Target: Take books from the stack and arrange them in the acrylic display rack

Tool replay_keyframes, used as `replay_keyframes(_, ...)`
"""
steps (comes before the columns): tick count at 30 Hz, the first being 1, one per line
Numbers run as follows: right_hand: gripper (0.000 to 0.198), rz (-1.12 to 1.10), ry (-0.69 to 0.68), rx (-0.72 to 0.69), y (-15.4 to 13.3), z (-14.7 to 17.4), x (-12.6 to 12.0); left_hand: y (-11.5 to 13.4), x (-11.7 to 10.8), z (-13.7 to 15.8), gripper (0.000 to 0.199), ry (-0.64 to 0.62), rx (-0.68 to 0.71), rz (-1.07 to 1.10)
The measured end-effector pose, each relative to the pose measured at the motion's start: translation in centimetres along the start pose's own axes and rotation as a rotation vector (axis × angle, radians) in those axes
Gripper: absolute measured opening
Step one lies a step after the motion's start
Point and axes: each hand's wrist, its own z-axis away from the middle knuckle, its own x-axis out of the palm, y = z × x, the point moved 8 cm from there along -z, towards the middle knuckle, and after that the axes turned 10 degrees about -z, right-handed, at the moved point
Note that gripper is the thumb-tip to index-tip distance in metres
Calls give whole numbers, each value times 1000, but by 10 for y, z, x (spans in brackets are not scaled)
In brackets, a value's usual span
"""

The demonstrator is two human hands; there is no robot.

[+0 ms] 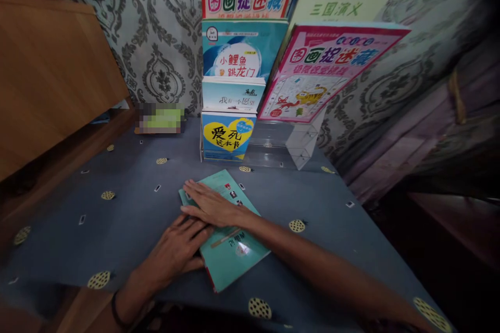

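A teal paperback book (228, 265) lies aslant near the front of the cloth-covered table. My right hand (213, 205) rests flat on its upper part, fingers stretched out toward the left edge. Along the book's left edge lies my left hand (177, 244), fingers extended and touching the book's side. A dark band circles the left wrist. Both hands are open, laid on the book rather than wrapped around it. Part of the cover is hidden beneath the right hand and forearm.
Behind the book stands a clear acrylic rack (304, 143) with several books in tiers, a blue book (226, 135) lowest and a pink book (330, 73) at right. A blurred green item (160, 117) lies by the wall. A wooden cabinet (58, 78) stands left.
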Motion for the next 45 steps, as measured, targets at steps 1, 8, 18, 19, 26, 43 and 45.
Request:
replay_keyframes(1,77,18,25,9,4,1,-2,0,-1,0,46,14,11,-4)
replay_keyframes(8,77,143,198,16,31,7,-15,-1,2,4,54,59,62,-26)
replay_keyframes(18,78,181,344,136,66,30,-39,1,3,4,54,65,65,-61)
replay_keyframes(19,76,162,356,130,68,31,-41,0,4,5,54,67,60,-53)
replay_keyframes(26,75,-324,425,22,83,41,-68,-2,6,7,58,43,49,-18)
replay_keyframes(43,72,-707,359,140,69,117,-51,-2,-1,5,52,67,61,-25)
replay_keyframes(45,71,-693,349,137,64,130,-48,-2,-2,5,50,65,58,-21)
